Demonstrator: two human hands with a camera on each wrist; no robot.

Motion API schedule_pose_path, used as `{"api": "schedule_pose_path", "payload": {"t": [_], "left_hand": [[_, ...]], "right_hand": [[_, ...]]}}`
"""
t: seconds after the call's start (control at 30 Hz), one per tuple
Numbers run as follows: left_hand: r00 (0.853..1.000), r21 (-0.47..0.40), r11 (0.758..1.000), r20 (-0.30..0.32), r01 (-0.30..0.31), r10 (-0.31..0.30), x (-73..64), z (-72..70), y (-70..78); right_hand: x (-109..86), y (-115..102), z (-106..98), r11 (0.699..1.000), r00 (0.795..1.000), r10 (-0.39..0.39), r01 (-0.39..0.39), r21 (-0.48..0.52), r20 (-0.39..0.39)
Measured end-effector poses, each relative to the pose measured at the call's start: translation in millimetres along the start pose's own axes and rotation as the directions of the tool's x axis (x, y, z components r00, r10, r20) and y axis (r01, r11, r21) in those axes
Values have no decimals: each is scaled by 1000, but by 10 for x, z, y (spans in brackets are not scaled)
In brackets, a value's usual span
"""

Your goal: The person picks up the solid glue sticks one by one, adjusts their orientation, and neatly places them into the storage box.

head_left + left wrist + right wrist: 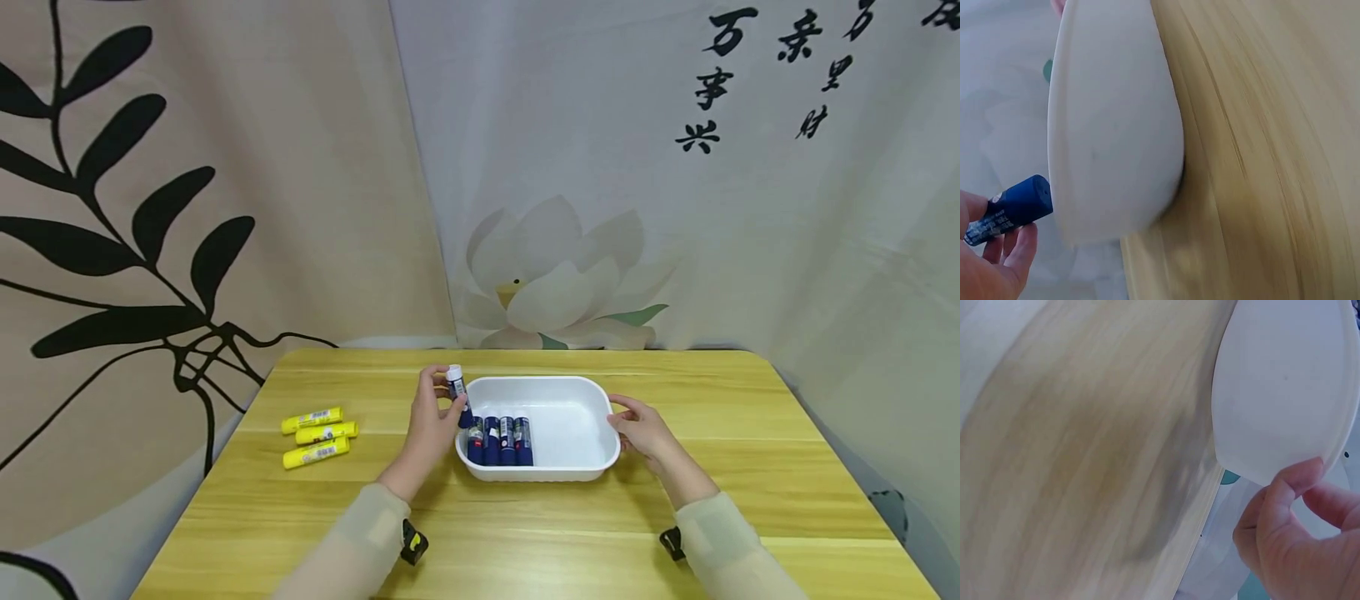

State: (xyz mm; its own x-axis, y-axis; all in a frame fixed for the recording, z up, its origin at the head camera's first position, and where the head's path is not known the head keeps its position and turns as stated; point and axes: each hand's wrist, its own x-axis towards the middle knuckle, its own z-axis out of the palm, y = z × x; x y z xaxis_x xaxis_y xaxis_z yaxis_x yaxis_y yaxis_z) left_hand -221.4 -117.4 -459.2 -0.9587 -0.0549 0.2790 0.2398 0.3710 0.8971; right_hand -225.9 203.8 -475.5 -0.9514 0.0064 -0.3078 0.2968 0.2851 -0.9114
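Note:
My left hand (435, 414) grips a dark blue glue stick (458, 392) with a white cap, tilted above the left rim of a white tray (570, 429). In the left wrist view, the blue end of this glue stick (1019, 203) appears beside the tray's rim, between thumb and fingers. Several dark blue glue sticks (507, 442) lie side by side inside the tray, at its left end. The right hand (643, 427) pinches the tray's right rim; the right wrist view shows thumb and fingers on the tray wall (1285, 394).
Three yellow glue sticks (318, 435) lie on the wooden table (570, 533), left of the tray. Behind the table's back edge hangs a printed cloth (562, 167) with a flower, leaves and writing.

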Motion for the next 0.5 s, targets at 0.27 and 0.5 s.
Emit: {"api": "schedule_pose_path", "payload": {"t": [0.27,0.5], "left_hand": [[996,46,999,91,1,-5,-43,405,124],[976,122,990,196,69,-92,-62,742,215]], "right_hand": [[13,16,-17,1000,1000,6,-7,10,16],[18,9,-15,1000,1000,8,-8,1,19]]}}
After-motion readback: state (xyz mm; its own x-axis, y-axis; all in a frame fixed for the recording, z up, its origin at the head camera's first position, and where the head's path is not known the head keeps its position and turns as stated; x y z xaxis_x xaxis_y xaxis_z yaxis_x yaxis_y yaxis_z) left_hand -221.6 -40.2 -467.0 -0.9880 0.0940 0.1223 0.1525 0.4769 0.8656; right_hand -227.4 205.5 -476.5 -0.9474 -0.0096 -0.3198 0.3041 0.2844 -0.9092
